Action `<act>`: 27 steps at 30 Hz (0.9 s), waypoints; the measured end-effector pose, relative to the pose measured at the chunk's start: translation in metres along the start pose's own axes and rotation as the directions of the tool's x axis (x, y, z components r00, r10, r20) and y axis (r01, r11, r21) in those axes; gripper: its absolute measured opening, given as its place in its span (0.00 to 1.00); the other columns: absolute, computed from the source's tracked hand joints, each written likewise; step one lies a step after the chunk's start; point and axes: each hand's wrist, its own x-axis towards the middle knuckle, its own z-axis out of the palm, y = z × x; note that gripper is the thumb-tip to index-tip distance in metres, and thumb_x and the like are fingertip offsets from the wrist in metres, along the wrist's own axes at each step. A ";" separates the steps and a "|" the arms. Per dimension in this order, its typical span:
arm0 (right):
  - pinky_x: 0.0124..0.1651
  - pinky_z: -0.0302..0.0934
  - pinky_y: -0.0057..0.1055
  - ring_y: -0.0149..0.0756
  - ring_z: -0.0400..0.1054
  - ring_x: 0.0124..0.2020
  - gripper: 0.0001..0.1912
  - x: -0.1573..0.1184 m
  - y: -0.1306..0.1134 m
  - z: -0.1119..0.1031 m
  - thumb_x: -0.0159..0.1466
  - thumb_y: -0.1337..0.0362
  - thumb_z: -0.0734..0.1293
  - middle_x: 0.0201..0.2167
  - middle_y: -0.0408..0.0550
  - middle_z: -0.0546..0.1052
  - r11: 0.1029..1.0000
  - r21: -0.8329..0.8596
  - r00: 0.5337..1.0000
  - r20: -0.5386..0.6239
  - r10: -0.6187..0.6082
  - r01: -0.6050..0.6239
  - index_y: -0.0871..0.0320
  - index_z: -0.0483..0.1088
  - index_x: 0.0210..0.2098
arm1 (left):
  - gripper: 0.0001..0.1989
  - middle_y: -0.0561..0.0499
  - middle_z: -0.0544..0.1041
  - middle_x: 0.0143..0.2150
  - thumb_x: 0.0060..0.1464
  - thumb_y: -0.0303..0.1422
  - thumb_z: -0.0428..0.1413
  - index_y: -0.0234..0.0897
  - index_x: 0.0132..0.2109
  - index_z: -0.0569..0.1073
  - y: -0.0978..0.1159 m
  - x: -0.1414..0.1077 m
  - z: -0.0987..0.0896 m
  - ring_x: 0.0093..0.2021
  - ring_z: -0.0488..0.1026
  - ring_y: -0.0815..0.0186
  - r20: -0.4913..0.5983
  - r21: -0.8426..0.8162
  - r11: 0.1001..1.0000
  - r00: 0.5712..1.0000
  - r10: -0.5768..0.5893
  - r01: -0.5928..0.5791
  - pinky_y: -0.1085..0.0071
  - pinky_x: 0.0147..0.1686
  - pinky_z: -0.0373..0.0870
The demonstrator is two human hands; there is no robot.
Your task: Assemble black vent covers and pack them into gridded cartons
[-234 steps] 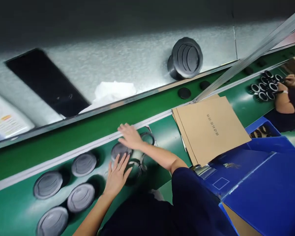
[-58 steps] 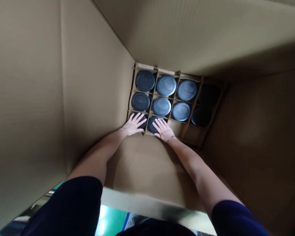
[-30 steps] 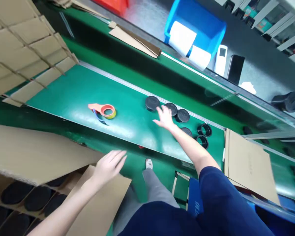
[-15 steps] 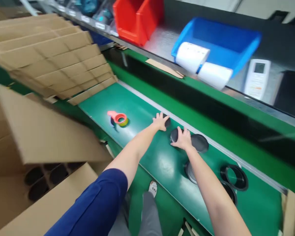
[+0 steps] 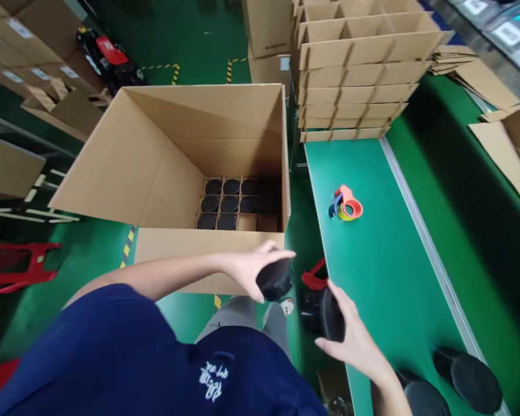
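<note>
One black round-topped cylinder [image 5: 275, 281], gripped by left hand [image 5: 249, 268]; one black wide-rimmed cylinder [image 5: 331, 315], gripped by right hand [image 5: 356, 341] (open brown cardboard carton [image 5: 208, 248] nearby).

We count one black piece [image 5: 274, 280] in the left hand [image 5: 248, 268] and one black piece [image 5: 333, 315] in the right hand [image 5: 356, 341], two in all. We record eight round black tops [image 5: 229, 204] distinguishable inside one open carton [image 5: 147, 167]; its right-hand column is too dark for us to count. On the one green bench [image 5: 372, 260] we find at least two black cylinders [image 5: 476, 382], the lower edge being cropped, and one tape dispenser [image 5: 349, 205]. We note one red-and-black machine [image 5: 111, 55] and one visible shoe [image 5: 287, 306].
</note>
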 end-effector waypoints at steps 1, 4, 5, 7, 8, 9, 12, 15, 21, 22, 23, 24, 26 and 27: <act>0.69 0.57 0.56 0.57 0.51 0.72 0.57 0.020 -0.033 0.006 0.55 0.54 0.74 0.71 0.58 0.56 0.998 0.018 0.996 0.066 -0.060 0.059 0.47 0.40 0.76 | 0.63 0.42 0.55 0.65 0.36 0.47 0.72 0.52 0.75 0.49 -0.024 -0.024 -0.021 0.69 0.57 0.40 -0.105 0.008 0.997 0.991 -0.077 0.079 0.44 0.68 0.59; 0.69 0.55 0.60 0.62 0.49 0.72 0.62 0.111 -0.117 0.032 0.52 0.55 0.76 0.71 0.60 0.53 0.972 -0.057 0.973 0.069 -0.222 0.226 0.49 0.40 0.76 | 0.62 0.38 0.49 0.69 0.39 0.43 0.71 0.48 0.76 0.46 -0.107 -0.063 -0.078 0.72 0.50 0.38 -0.465 0.081 0.934 0.842 -0.274 0.349 0.41 0.70 0.54; 0.69 0.54 0.62 0.65 0.48 0.71 0.62 0.150 -0.136 0.044 0.52 0.55 0.76 0.71 0.61 0.51 0.961 -0.114 0.967 0.026 -0.252 0.253 0.50 0.40 0.76 | 0.62 0.37 0.46 0.70 0.39 0.41 0.71 0.47 0.76 0.46 -0.138 -0.066 -0.093 0.73 0.46 0.37 -0.543 0.113 0.889 0.777 -0.318 0.443 0.39 0.70 0.53; 0.68 0.53 0.62 0.67 0.46 0.71 0.62 0.237 -0.157 0.076 0.54 0.53 0.76 0.72 0.64 0.48 0.943 -0.241 0.967 -0.058 -0.250 0.229 0.52 0.38 0.77 | 0.62 0.34 0.43 0.73 0.39 0.38 0.70 0.45 0.76 0.46 -0.201 -0.062 -0.114 0.74 0.42 0.33 -0.587 0.181 0.787 0.707 -0.394 0.590 0.35 0.67 0.53; 0.68 0.53 0.62 0.67 0.45 0.72 0.62 0.281 -0.158 0.094 0.54 0.53 0.76 0.72 0.66 0.46 0.938 -0.300 0.974 -0.082 -0.209 0.176 0.54 0.37 0.77 | 0.62 0.33 0.42 0.74 0.39 0.38 0.70 0.45 0.76 0.46 -0.233 -0.056 -0.120 0.73 0.41 0.32 -0.558 0.220 0.746 0.708 -0.433 0.629 0.33 0.66 0.54; 0.68 0.52 0.61 0.68 0.45 0.72 0.64 0.325 -0.153 0.113 0.54 0.54 0.77 0.73 0.67 0.46 0.927 -0.360 0.986 -0.081 -0.146 0.108 0.55 0.35 0.77 | 0.62 0.32 0.42 0.75 0.40 0.37 0.70 0.44 0.76 0.46 -0.263 -0.048 -0.122 0.73 0.42 0.31 -0.510 0.257 0.717 0.722 -0.468 0.647 0.33 0.65 0.55; 0.68 0.50 0.61 0.69 0.46 0.72 0.70 0.430 -0.112 0.170 0.50 0.57 0.81 0.72 0.71 0.48 0.846 -0.518 0.989 0.011 0.150 -0.122 0.55 0.34 0.77 | 0.63 0.29 0.43 0.76 0.39 0.34 0.71 0.43 0.77 0.46 -0.344 -0.018 -0.118 0.73 0.43 0.32 -0.325 0.363 0.706 0.792 -0.516 0.609 0.36 0.65 0.54; 0.69 0.47 0.60 0.69 0.44 0.73 0.72 0.482 -0.058 0.214 0.48 0.58 0.82 0.73 0.73 0.46 0.747 -0.621 0.909 0.130 0.395 -0.236 0.55 0.34 0.77 | 0.63 0.29 0.42 0.77 0.39 0.32 0.71 0.43 0.77 0.47 -0.407 0.009 -0.103 0.74 0.41 0.34 -0.175 0.437 0.740 0.855 -0.489 0.512 0.36 0.66 0.50; 0.72 0.39 0.59 0.64 0.41 0.75 0.69 0.511 0.004 0.258 0.50 0.58 0.82 0.74 0.68 0.46 0.746 -0.663 0.913 0.262 0.313 -0.066 0.52 0.36 0.77 | 0.62 0.29 0.38 0.78 0.43 0.33 0.69 0.43 0.78 0.43 -0.480 0.036 -0.069 0.76 0.38 0.32 -0.116 0.392 0.779 0.867 -0.485 0.488 0.35 0.68 0.43; 0.73 0.38 0.58 0.63 0.41 0.75 0.69 0.515 0.010 0.264 0.50 0.58 0.82 0.75 0.67 0.46 0.751 -0.659 0.911 0.285 0.297 -0.039 0.52 0.36 0.77 | 0.61 0.30 0.38 0.78 0.44 0.32 0.69 0.43 0.78 0.43 -0.487 0.037 -0.065 0.76 0.38 0.32 -0.108 0.388 0.789 0.874 -0.473 0.476 0.35 0.69 0.43; 0.73 0.38 0.58 0.63 0.41 0.75 0.69 0.520 0.015 0.269 0.50 0.58 0.82 0.75 0.67 0.46 0.754 -0.656 0.907 0.305 0.291 -0.021 0.52 0.37 0.77 | 0.61 0.30 0.38 0.78 0.44 0.32 0.69 0.43 0.78 0.43 -0.492 0.038 -0.061 0.76 0.38 0.32 -0.104 0.382 0.800 0.882 -0.460 0.463 0.35 0.69 0.43; 0.73 0.38 0.57 0.62 0.41 0.75 0.69 0.524 0.020 0.274 0.50 0.57 0.82 0.75 0.66 0.46 0.755 -0.655 0.900 0.321 0.294 -0.013 0.52 0.38 0.77 | 0.60 0.30 0.38 0.78 0.44 0.32 0.69 0.43 0.77 0.44 -0.497 0.039 -0.057 0.76 0.38 0.33 -0.105 0.373 0.810 0.888 -0.448 0.452 0.35 0.69 0.44; 0.73 0.38 0.57 0.62 0.40 0.75 0.68 0.528 0.027 0.282 0.50 0.56 0.83 0.75 0.67 0.45 0.754 -0.656 0.893 0.328 0.309 -0.020 0.53 0.39 0.77 | 0.59 0.31 0.39 0.79 0.46 0.34 0.69 0.43 0.77 0.45 -0.506 0.038 -0.051 0.77 0.37 0.34 -0.123 0.347 0.831 0.900 -0.418 0.434 0.36 0.69 0.43; 0.73 0.39 0.57 0.62 0.38 0.76 0.67 0.528 0.030 0.286 0.51 0.55 0.82 0.75 0.67 0.43 0.753 -0.658 0.894 0.321 0.311 -0.025 0.54 0.40 0.77 | 0.57 0.31 0.39 0.79 0.48 0.35 0.68 0.42 0.77 0.46 -0.511 0.037 -0.049 0.77 0.36 0.36 -0.136 0.336 0.844 0.908 -0.395 0.418 0.37 0.70 0.42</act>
